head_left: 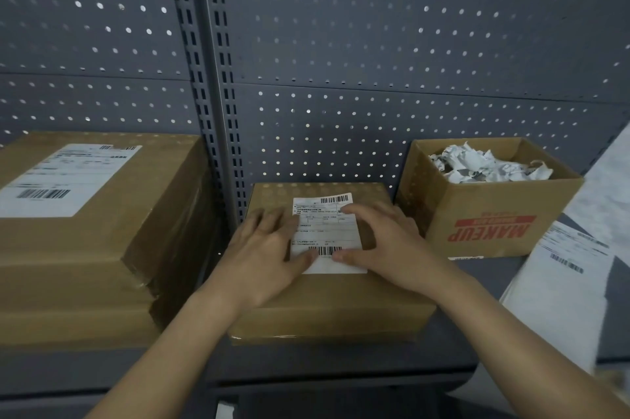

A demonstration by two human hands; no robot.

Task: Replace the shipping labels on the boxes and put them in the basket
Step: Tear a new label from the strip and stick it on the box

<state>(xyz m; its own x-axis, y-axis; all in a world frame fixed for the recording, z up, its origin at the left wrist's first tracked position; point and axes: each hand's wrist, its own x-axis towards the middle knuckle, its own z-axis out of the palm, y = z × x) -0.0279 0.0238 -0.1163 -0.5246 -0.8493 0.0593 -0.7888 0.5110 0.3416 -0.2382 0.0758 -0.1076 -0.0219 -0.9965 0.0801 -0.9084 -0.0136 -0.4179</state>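
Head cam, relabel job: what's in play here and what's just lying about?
In play: small box, label on it, left hand and right hand pressing that label flat, big labelled box at left, label sheets at right.
Lying about: open carton of crumpled paper (possibly old labels), pegboard wall.

place: we take this for a stockroom or shipping bay | shelving: we see a grey pegboard panel (375,43) and slotted upright (218,77) behind a metal shelf (341,367) | goods: sealed cardboard boxes (85,248) with barcode labels (51,180) | waste: open carton (494,224) of crumpled paper (487,164)
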